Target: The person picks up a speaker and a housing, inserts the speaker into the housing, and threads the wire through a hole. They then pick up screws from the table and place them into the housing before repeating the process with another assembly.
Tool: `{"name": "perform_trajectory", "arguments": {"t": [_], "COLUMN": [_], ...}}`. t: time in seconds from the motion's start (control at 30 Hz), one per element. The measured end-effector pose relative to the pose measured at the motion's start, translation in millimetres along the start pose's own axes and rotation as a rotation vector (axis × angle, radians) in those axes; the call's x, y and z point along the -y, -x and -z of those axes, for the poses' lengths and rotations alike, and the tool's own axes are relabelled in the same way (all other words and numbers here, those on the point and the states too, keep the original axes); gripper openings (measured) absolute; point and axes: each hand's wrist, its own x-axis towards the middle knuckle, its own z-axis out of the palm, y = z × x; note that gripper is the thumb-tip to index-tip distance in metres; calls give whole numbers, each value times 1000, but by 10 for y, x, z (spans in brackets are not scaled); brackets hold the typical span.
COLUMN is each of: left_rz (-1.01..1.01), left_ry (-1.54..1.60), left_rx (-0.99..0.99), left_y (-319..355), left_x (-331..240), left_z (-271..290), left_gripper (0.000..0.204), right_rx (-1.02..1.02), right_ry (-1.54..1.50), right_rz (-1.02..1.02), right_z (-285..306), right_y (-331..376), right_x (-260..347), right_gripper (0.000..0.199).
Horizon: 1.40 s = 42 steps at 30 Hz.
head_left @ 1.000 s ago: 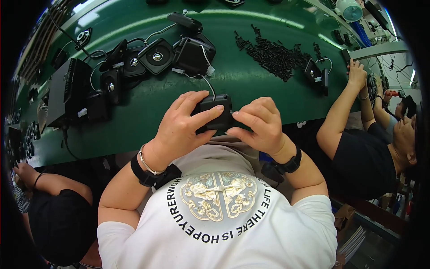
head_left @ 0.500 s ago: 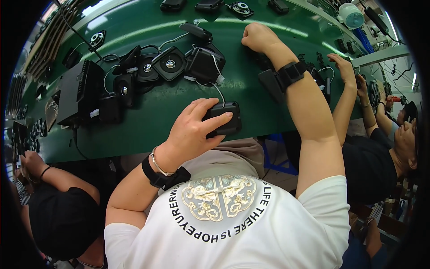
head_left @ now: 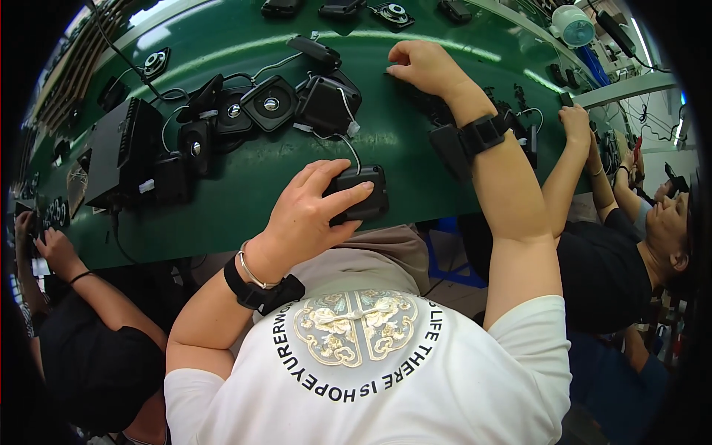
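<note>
Since a second ago the right hand (head_left: 421, 67) has left the small black box and reached out to the far side of the green worktop (head_left: 245, 200); half a second ago it was already out there, and it has barely shifted since. The left hand (head_left: 308, 215) stays where it was. Left hand: fingers curled over the small black box (head_left: 363, 194), gripping it from the left and top; the box sits at the near edge of the worktop, just in front of the person's chest. A thin white wire (head_left: 348, 148) runs from the box toward a cluster of black speaker units (head_left: 267, 104) farther back and to the left. Right hand: palm down, fingertips bent onto the worktop at the far side; cannot tell whether the grip holds anything. A heap of small black parts (head_left: 512, 111) lies just right of that forearm. Larger black case (head_left: 122, 152) stands at the left. A second person's hand (head_left: 575, 122) rests on the worktop at the right; a third person's hand (head_left: 52, 248) shows at the near left.
</note>
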Motion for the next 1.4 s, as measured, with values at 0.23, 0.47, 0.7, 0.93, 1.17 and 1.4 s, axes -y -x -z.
{"name": "perform_trajectory", "arguments": {"t": [0.23, 0.47, 0.7, 0.93, 1.17, 1.4], "left_rz": [-6, -10, -14, -29, -45, 16], "left_ry": [26, 11, -48, -60, -68, -81], "left_rx": [1, -4, -14, -5, 31, 46], "left_y": [-15, 90, 159, 139, 113, 93], "left_x": [-60, 32, 56, 63, 89, 12], "left_z": [-26, -10, 7, 10, 34, 67], "left_gripper": [54, 54, 55, 52, 50, 51], "right_rx": [200, -46, 75, 34, 20, -122], "right_ry": [269, -419, -612, -503, -369, -391], "right_rz": [12, -54, 181, 332, 345, 313], "right_z": [16, 144, 13, -241, -243, -133], "right_y": [-41, 511, 1050, 923, 886, 866], "right_x": [-10, 544, 1242, 1215, 1212, 1261], "right_gripper": [16, 11, 11, 12, 13, 17]}}
